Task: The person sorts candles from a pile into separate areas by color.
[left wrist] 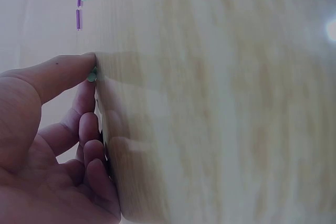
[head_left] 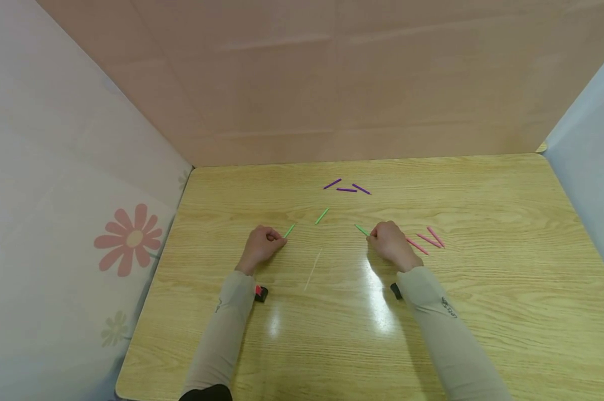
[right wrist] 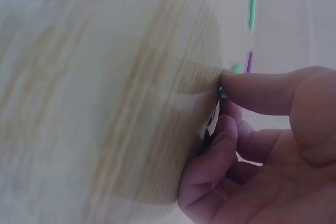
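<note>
Your left hand (head_left: 259,245) pinches green stick (head_left: 289,230) on tabletop (head_left: 482,312); right hand (head_left: 389,243) pinches second green stick (head_left: 361,230). Third green (head_left: 321,216) lies between, purple sticks (head_left: 346,188) beyond. Risk: thin sticks slipping, flicking neighbours.

Soft, even light is falling from above, keeping the head view bright and its colours clear. Two white patches of glare are shining on the glossy tabletop (head_left: 482,312) near its front edge — one beside each forearm — and faint shadows are sitting under the left hand (head_left: 262,245) and the right hand (head_left: 389,242). The wide lens is bending the walls outward toward the corners of the frame. Both wrist views are looking hazy and washed out: the wood grain is smearing into blur, the fingers (left wrist: 68,72) close to the lens are lying out of focus, and a bright spot is flaring at each view's upper edge.
</note>
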A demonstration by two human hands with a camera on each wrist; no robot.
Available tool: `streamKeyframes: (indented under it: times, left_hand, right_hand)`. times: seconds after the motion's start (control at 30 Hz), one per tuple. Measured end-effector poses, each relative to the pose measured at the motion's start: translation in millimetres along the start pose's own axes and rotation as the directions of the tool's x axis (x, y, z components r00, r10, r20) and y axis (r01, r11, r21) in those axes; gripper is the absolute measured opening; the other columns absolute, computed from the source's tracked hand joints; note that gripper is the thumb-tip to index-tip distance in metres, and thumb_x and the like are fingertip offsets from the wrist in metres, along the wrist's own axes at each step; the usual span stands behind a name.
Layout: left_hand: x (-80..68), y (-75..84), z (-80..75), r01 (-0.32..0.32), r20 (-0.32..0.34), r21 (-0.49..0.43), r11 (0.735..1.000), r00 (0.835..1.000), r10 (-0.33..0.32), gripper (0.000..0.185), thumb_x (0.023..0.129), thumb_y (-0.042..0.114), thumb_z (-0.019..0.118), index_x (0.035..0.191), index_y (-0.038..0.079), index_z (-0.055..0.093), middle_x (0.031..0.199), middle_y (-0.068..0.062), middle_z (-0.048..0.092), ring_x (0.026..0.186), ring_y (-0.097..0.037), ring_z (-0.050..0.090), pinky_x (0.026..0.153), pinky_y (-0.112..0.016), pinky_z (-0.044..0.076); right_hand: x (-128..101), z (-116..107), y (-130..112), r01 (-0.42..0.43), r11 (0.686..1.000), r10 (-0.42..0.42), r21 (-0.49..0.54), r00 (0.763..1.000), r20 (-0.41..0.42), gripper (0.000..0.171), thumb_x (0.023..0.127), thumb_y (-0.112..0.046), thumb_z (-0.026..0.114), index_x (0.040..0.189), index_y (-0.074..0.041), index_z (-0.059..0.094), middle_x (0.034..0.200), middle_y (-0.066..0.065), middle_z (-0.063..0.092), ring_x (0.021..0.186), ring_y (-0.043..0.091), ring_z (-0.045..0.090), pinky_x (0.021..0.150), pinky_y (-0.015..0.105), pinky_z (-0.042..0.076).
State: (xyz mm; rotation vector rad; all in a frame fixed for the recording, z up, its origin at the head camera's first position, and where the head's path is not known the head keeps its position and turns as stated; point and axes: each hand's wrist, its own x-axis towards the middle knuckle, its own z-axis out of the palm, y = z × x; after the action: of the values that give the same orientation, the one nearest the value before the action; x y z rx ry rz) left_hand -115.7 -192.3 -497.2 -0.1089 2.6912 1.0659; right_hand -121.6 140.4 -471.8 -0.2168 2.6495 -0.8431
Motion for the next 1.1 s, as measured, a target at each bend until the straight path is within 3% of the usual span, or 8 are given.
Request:
streamKeyframes:
  times: [0.17,0.47,1.1]
  left_hand:
    - [-0.4,-0.6,0.4,0.007,-0.001,-0.007,1.000,1.000,-0.007,0.020,0.086,0.027,0.072,0.086,0.007,0.070,0.095,-0.008,0.056,0.083,-0.020,0.050,0.072,-0.030,0.039]
    - [-1.5,1.0,-0.4,-0.001,-0.001,-0.006,1.000,1.000,0.001,0.019,0.087,0.025,0.071,0.085,0.006,0.070,0.096,-0.009,0.056,0.083,-0.021,0.050,0.073,-0.031,0.039]
    - [-0.1,1.7,-0.8,0.005,0.014,-0.006,1.000,1.000,-0.004,0.020,0.087,0.026,0.070,0.087,0.006,0.070,0.097,-0.009,0.056,0.083,-0.021,0.050,0.072,-0.030,0.039]
  right_hand:
    - [0.2,1.0,0.3,-0.004,1.000,0.004,0.002,1.000,0.001,0.022,0.093,-0.009,0.055,0.085,0.004,0.070,0.090,0.019,0.066,0.073,0.022,0.052,0.070,0.035,0.044]
    - [-0.8,2.3,1.2,-0.025,1.000,0.025,0.005,1.000,0.006,0.023,0.094,-0.012,0.054,0.095,0.006,0.069,0.102,0.024,0.063,0.087,0.028,0.053,0.080,0.043,0.045]
    - [-3.1,3.3,2.1,-0.025,0.999,0.026,0.031,1.000,-0.011,0.023,0.094,-0.010,0.053,0.094,0.006,0.069,0.104,0.026,0.062,0.086,0.028,0.054,0.078,0.041,0.046]
